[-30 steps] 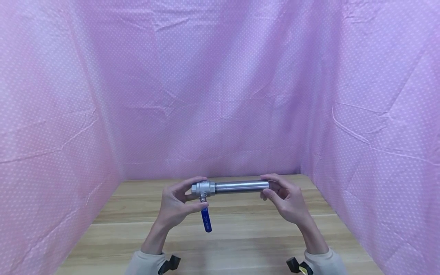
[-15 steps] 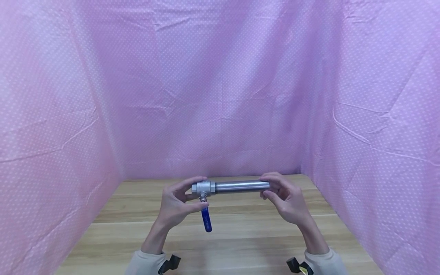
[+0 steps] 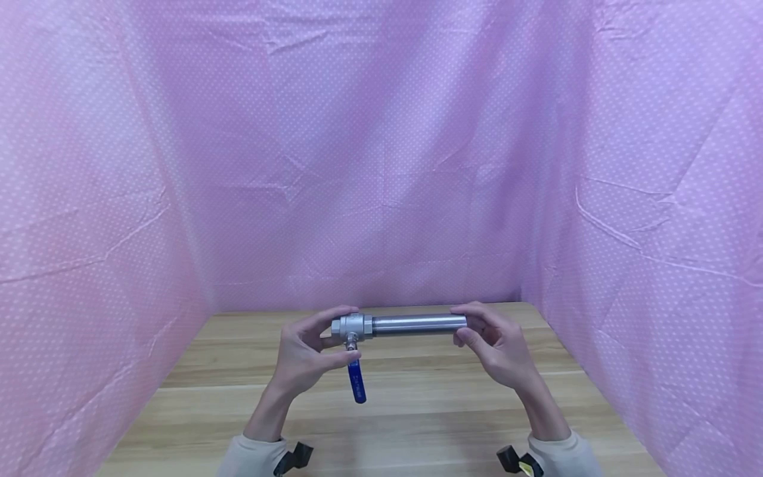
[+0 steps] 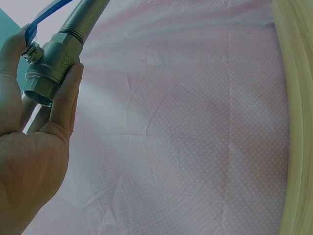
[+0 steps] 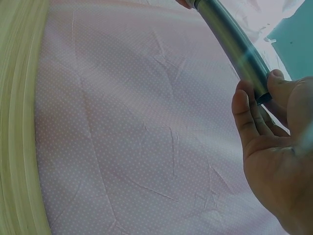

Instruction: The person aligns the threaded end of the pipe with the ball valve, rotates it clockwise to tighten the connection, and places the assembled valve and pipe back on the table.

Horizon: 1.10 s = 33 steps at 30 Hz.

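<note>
A silver ball valve (image 3: 354, 326) with a blue lever handle (image 3: 356, 381) is joined to a smooth steel pipe (image 3: 420, 323), which runs out to the right. In the left wrist view, threads show where the pipe (image 4: 90, 14) enters the valve (image 4: 55, 61). My left hand (image 3: 301, 354) holds the valve, fingers behind its body and thumb on the lever near the stem. With thumb and fingertips, my right hand (image 3: 501, 348) pinches the pipe's free right end. That open end (image 5: 263, 98) shows in the right wrist view. Valve and pipe lie nearly level, held above the table.
A light wood-grain table (image 3: 393, 424) spreads beneath the hands. Pink dotted cloth (image 3: 381, 165) hangs behind it and along both sides. Black wrist-worn pieces (image 3: 295, 457) sit at the cuffs of both pale sleeves.
The right fingertips shift slightly at the pipe's end, and the pipe and lever move by a very small amount. Both hands keep their grip in nearly the same place.
</note>
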Tool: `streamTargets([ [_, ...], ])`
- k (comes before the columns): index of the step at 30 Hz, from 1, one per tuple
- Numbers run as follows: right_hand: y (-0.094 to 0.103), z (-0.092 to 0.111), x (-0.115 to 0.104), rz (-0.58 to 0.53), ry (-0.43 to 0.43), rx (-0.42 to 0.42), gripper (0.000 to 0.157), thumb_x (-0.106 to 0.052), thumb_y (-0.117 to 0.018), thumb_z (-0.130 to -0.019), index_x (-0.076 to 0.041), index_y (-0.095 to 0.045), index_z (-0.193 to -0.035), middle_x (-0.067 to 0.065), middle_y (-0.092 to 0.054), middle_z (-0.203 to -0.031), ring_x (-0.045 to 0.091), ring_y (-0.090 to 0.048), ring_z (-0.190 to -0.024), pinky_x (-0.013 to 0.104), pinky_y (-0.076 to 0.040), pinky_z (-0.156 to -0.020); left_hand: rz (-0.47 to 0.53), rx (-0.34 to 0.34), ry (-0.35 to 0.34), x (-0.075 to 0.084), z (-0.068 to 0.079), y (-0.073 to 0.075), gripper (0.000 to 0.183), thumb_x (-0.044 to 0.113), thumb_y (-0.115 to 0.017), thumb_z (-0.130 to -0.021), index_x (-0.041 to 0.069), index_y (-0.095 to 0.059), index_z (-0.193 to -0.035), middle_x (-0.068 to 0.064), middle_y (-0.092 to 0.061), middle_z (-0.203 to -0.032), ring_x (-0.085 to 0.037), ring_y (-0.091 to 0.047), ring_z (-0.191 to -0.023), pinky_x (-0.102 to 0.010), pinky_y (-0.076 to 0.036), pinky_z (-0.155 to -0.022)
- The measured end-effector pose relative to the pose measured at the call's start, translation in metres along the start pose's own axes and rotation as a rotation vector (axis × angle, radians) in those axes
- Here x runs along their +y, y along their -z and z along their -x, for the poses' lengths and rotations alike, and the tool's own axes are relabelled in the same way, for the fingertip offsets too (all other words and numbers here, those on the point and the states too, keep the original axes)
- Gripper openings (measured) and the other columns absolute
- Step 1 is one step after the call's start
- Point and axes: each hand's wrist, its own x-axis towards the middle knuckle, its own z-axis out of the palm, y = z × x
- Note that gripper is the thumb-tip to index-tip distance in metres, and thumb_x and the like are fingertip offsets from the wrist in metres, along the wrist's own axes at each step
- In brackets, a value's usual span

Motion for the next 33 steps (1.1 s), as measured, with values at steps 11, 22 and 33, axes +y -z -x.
streamTargets([
  [11,-0.0001,-0.0020,0.0045,-0.060,0.063,-0.011,0.052,0.035,-0.067,-0.087,0.015,-0.066,-0.135,0.010,-0.075,-0.115,0.012,-0.078,-0.087,0.023,-0.070,-0.069,-0.026,0.013,0.011,0.0014,0.0002,0.0004,0.071,-0.026,-0.088,-0.073,-0.016,-0.066,-0.140,0.006,-0.078,-0.143,-0.010,-0.076,-0.127,-0.038,-0.073,-0.103],
  [22,-0.0007,-0.0007,0.0063,-0.073,0.098,-0.015,0.054,0.038,-0.067,-0.084,0.015,-0.067,-0.133,0.005,-0.073,-0.121,0.012,-0.076,-0.087,0.019,-0.069,-0.070,-0.023,0.017,0.017,0.0023,0.0009,0.0000,0.071,-0.026,-0.088,-0.072,-0.016,-0.066,-0.140,0.007,-0.079,-0.142,-0.010,-0.077,-0.126,-0.038,-0.074,-0.102],
  [33,-0.0011,-0.0009,0.0051,-0.057,0.079,-0.011,0.045,0.030,-0.071,-0.090,0.015,-0.067,-0.132,0.016,-0.069,-0.102,0.011,-0.075,-0.086,0.018,-0.067,-0.069,-0.014,0.014,0.009,0.0001,0.0006,0.0009,0.071,-0.026,-0.087,-0.072,-0.016,-0.066,-0.140,0.002,-0.079,-0.143,-0.010,-0.077,-0.125,-0.038,-0.074,-0.102],
])
